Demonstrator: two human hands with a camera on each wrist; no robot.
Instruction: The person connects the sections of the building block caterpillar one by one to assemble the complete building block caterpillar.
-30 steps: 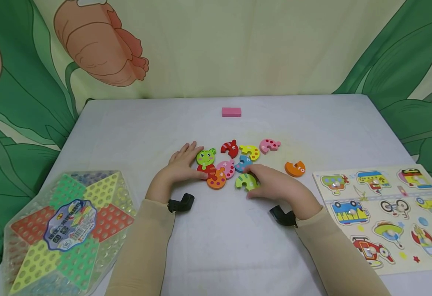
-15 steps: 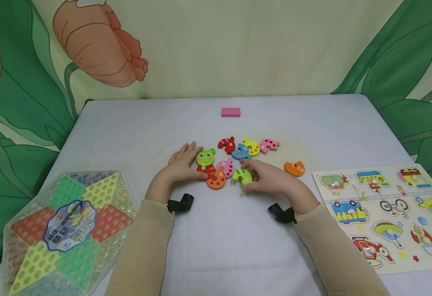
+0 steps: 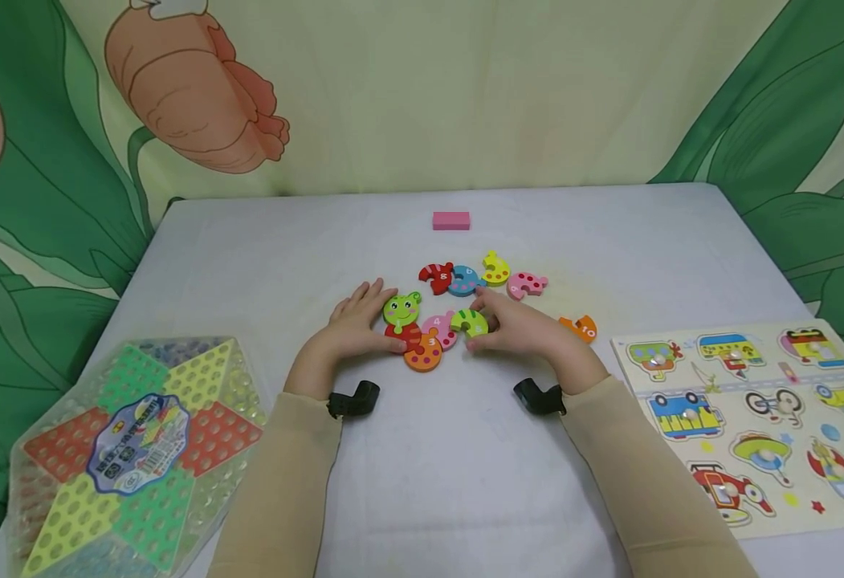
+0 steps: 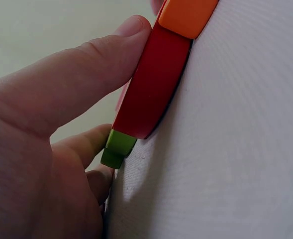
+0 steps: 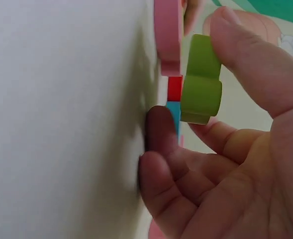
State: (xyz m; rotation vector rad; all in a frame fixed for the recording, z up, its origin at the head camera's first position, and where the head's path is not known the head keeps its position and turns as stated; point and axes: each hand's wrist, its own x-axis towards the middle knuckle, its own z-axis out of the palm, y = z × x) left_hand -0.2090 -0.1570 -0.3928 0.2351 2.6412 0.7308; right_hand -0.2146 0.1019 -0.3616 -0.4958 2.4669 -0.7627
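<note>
A pale curtain (image 3: 537, 96) printed with green leaves hangs behind a table (image 3: 422, 498) draped in white cloth. On the table's left lies a clear hexagonal game case (image 3: 150, 514) with a star of red, yellow and green triangles; on its right, a vehicle puzzle board (image 3: 815, 377). Two beige sleeves (image 3: 280, 474) reach in between them. The left hand (image 3: 352, 329) lies spread, fingers straight beside the smiling green caterpillar head (image 3: 401, 307), thumb resting on the red piece (image 3: 405, 331) joined below it. The right hand (image 3: 519, 325) pinches the green striped piece (image 3: 470, 323) between thumb and fingers, raised above the cloth and just beside the pink piece numbered 4 (image 3: 439, 331). That pink piece touches the orange piece numbered 3 (image 3: 423, 353), which meets the red one. Beyond the hands, a red striped piece (image 3: 436, 278) touches a blue spotted piece (image 3: 465, 280), with a yellow spotted piece (image 3: 495, 269) and a pink spotted piece (image 3: 526, 285) near them. An orange piece (image 3: 586, 327) is partly hidden behind the right hand. A small pink block (image 3: 451, 221) sits near the table's far edge.
</note>
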